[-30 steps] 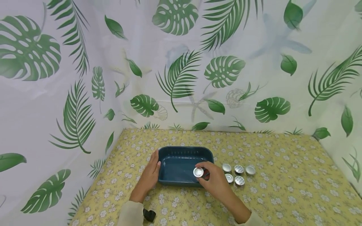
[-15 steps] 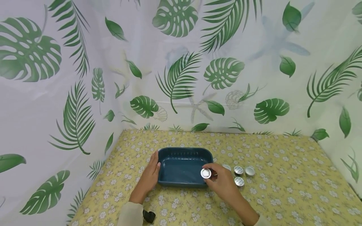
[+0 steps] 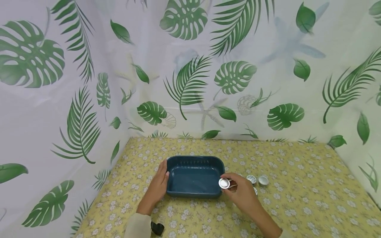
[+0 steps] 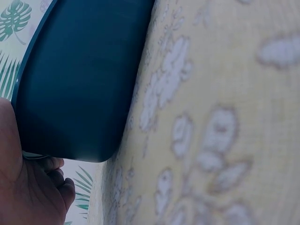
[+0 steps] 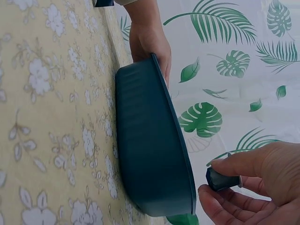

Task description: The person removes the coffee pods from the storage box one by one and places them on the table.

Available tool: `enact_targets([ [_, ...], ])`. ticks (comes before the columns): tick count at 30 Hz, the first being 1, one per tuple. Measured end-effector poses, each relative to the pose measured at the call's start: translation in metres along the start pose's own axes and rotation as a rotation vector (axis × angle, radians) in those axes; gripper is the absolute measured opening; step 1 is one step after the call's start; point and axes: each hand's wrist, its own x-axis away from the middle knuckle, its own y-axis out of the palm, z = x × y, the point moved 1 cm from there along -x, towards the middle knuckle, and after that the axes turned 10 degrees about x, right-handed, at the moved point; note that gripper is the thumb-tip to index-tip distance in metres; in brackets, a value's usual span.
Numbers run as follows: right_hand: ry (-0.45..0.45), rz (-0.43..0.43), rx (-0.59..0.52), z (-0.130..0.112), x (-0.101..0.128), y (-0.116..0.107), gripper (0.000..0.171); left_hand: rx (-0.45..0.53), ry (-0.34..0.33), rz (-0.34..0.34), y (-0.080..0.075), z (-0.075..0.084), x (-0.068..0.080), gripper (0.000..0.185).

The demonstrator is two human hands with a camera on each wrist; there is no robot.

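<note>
Pinched in my right hand's (image 3: 242,193) grip, a small silver cup (image 3: 224,183) hangs at the tray's (image 3: 193,161) right rim; the basin lies just left of it. My left hand (image 3: 157,188) rests flat against the tray's left wall.

The right hand (image 3: 242,193), pinching a small silver cup (image 3: 224,183), has drawn back to the right over the past second, from above the inside of the blue tub (image 3: 193,165) to just past its right rim. The hand now hides more of the silver cups on the tablecloth, leaving two (image 3: 257,179) in clear sight.
</note>
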Motion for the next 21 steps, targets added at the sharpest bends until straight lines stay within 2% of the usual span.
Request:
enact_targets([
  [5, 0.027, -0.016, -0.012, 0.011, 0.004, -0.005, 0.040, 0.009, -0.011, -0.001, 0.002, 0.000, 0.002, 0.059],
  [11, 0.101, -0.064, -0.005, 0.021, 0.010, -0.017, 0.043, 0.023, -0.010, 0.004, 0.003, 0.001, 0.003, 0.059],
  [21, 0.068, -0.010, 0.094, 0.038, 0.014, -0.037, 0.042, 0.012, -0.006, 0.004, 0.001, -0.001, 0.000, 0.059],
])
